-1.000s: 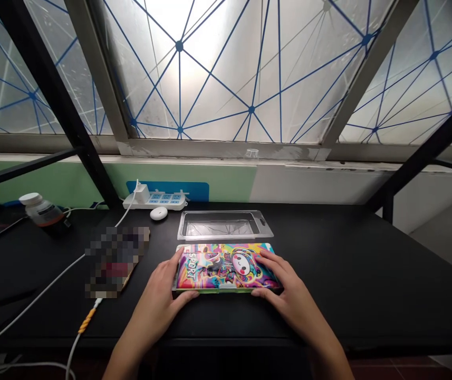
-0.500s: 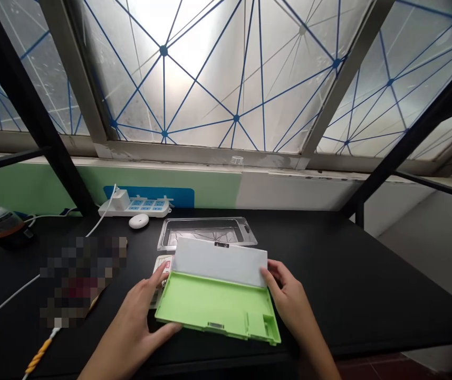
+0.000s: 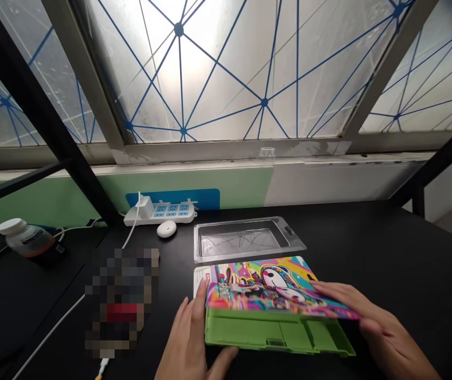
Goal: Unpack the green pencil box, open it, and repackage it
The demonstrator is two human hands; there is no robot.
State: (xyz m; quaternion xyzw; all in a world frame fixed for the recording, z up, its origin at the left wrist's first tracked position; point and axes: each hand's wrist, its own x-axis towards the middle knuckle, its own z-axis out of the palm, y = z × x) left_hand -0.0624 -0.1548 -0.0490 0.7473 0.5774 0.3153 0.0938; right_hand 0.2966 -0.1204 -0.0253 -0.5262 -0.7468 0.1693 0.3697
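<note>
A shallow green plastic pencil case [image 3: 249,327] sits low in front of me. Its lid [image 3: 241,298], printed with bright cartoon figures, is partly lowered and hides the rear of the tray. My left hand [image 3: 198,332] grips the case's left end, fingers along the side and thumb at the front edge. At the other end, my right hand [image 3: 368,316] holds the lid's right edge, with fingers reaching over a colourful cartoon-printed panel [image 3: 289,268] behind it. A white card corner [image 3: 199,274] shows beside that panel at the left.
A clear plastic blister tray [image 3: 245,240] lies behind the case. Further back are a white power strip [image 3: 174,212] and a small white round case [image 3: 166,229]. A pixelated object [image 3: 123,301] with a cable and a white-capped bottle [image 3: 28,237] are at left.
The lid has swung from open, pale inside showing, to partly lowered with its printed outside visible. My right hand has moved with the lid. The whole view has shifted leftward.
</note>
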